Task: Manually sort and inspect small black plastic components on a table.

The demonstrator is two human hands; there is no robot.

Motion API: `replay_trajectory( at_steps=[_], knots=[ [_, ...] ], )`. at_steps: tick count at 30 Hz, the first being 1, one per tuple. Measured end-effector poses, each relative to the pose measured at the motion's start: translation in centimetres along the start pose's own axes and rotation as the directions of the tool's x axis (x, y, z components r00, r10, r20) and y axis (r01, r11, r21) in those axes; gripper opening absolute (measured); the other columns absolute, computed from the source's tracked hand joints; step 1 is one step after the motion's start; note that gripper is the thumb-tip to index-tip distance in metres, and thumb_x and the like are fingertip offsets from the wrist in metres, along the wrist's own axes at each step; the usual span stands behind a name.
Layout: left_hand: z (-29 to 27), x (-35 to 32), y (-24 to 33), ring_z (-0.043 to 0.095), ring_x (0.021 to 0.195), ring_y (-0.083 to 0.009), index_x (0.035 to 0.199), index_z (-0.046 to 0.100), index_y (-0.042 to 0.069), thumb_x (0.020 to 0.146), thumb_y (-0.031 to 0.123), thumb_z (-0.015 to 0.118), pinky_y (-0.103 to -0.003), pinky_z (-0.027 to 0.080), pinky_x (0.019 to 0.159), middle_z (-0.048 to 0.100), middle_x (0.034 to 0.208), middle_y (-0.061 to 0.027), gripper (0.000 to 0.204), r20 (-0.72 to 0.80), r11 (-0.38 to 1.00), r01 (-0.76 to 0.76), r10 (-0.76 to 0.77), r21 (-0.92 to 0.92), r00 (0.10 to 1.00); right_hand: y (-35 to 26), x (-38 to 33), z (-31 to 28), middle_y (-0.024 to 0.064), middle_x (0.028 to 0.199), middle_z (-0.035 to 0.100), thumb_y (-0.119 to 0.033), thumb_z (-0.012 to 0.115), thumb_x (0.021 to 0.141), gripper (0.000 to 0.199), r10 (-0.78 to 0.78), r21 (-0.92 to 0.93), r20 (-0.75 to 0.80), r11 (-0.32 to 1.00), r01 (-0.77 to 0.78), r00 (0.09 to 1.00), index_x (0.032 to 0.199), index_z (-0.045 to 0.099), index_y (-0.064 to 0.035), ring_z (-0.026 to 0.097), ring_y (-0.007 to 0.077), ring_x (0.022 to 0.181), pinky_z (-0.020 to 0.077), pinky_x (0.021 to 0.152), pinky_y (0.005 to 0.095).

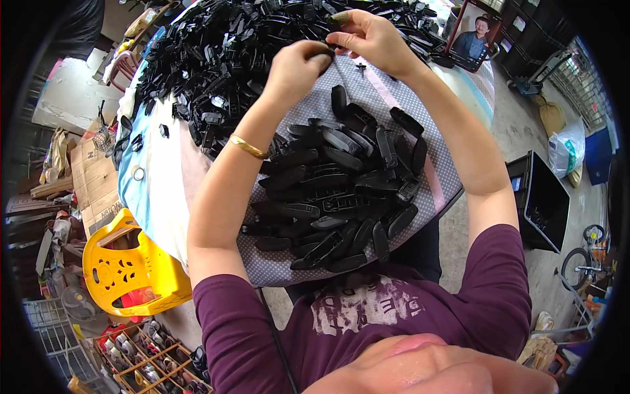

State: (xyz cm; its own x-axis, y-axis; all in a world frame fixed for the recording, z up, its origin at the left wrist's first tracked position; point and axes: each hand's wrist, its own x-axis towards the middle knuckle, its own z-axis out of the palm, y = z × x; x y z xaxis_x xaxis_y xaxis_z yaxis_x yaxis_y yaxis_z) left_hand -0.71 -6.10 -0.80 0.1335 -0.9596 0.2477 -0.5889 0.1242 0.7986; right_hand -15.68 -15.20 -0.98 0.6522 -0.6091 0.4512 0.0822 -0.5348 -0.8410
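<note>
Toward the far side of the table, my left hand [298,69] is closed, thumb and fingers curled around a small black plastic part that mostly hides among them. Close beside it, my right hand [375,44] is bent in a pinch; what its fingertips hold, if anything, blends into the dark parts behind. One of its fingertips looks dark green. A large pile of small black plastic parts [210,59] spreads behind and left of both hands. Nearer me lies a heap of long, rounded black plastic pieces [341,157]. A small cross-shaped black part [361,67] rests just below my right hand.
Dotted grey cloth [298,121] covers the table. A phone [472,36] showing a person stands at the far right. A yellow plastic chair [138,262] is at the left, a black bin [548,203] at the right. Shelving with shoes [154,358] sits lower left.
</note>
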Motion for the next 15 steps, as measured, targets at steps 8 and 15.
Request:
replay_trajectory(
  at_steps=[8, 15],
  knots=[
    [-1.0, -1.5, 0.1, 0.059, 0.08, -0.0139, 0.104, 0.057, -0.005, 0.081, -0.001, 0.056, -0.025, 0.052, 0.074, 0.06, 0.093, -0.0094, 0.023, -0.121, 0.766, -0.033, -0.058, -0.642, 0.991, -1.0, -0.8, 1.7, 0.0052, 0.078, 0.063, -0.012, 0.064, 0.079, 0.028, -0.155, -0.151, 0.015, 0.976, 0.155, 0.988, 0.104, 0.06, 0.0013, 0.057, 0.0079, 0.065, 0.048, 0.061, 0.0195],
    [-0.9, -1.8, -0.7, 0.059, 0.08, -0.0118, 0.106, 0.058, -0.003, 0.08, 0.0, 0.059, -0.023, 0.051, 0.075, 0.061, 0.093, -0.0089, 0.027, -0.17, 0.685, -0.079, -0.067, -0.725, 0.983, -1.7, -1.3, 2.8, 0.0067, 0.078, 0.063, -0.01, 0.067, 0.076, 0.026, -0.242, -0.312, -0.052, 0.926, 0.214, 0.969, 0.1, 0.062, -0.0008, 0.058, 0.0087, 0.061, 0.0483, 0.058, 0.0201]
  ],
)
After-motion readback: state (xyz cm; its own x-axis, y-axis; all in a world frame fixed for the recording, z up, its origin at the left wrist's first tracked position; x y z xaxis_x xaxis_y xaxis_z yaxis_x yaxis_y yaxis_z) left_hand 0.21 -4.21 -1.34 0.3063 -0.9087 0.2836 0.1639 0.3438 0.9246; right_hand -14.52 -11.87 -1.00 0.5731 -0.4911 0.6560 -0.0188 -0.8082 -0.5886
